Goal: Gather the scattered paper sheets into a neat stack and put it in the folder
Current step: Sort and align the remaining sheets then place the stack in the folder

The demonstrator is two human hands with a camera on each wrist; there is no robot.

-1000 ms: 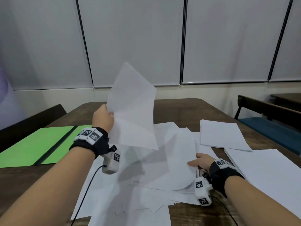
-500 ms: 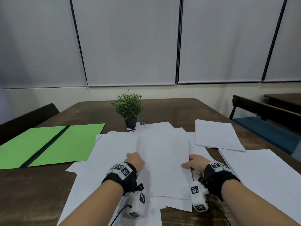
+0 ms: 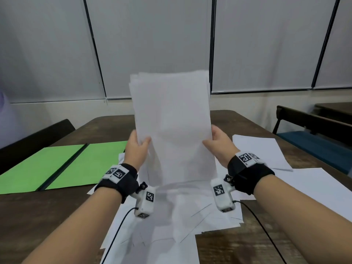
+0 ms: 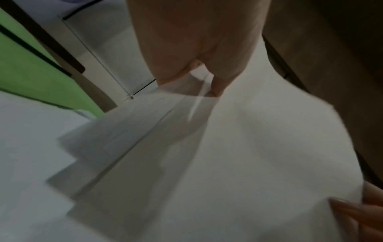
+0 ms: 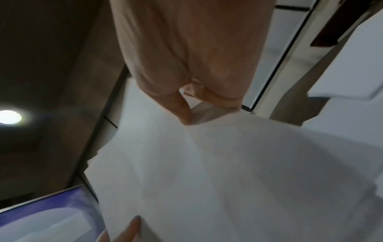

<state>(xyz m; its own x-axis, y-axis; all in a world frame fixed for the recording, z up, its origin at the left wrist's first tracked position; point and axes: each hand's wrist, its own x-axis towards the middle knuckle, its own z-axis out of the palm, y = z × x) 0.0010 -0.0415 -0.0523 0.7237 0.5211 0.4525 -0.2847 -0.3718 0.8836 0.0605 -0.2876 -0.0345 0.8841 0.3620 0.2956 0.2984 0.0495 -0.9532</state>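
Observation:
I hold a stack of white paper sheets (image 3: pixel 172 119) upright over the table, its lower edge near the papers below. My left hand (image 3: pixel 138 146) pinches its left edge, thumb in front. On the opposite edge my right hand (image 3: pixel 217 141) grips the same stack. The wrist views show the stack (image 4: pixel 228 147) (image 5: pixel 207 163) pinched between thumb and fingers of the left hand (image 4: pixel 204 77) and the right hand (image 5: pixel 192 104). More loose sheets (image 3: pixel 167 221) lie spread beneath my wrists. The open green folder (image 3: pixel 57 166) lies flat at the left.
Two further white sheets (image 3: pixel 266 151) (image 3: pixel 308 189) lie on the right part of the brown table (image 3: pixel 38 216). A dark chair back (image 3: pixel 34 136) stands at the left, a bench with a blue seat (image 3: pixel 314 141) at the right.
Half a second ago both hands lay on the sheets flat on the table. Now they have lifted a stack upright, which hides the small potted plant.

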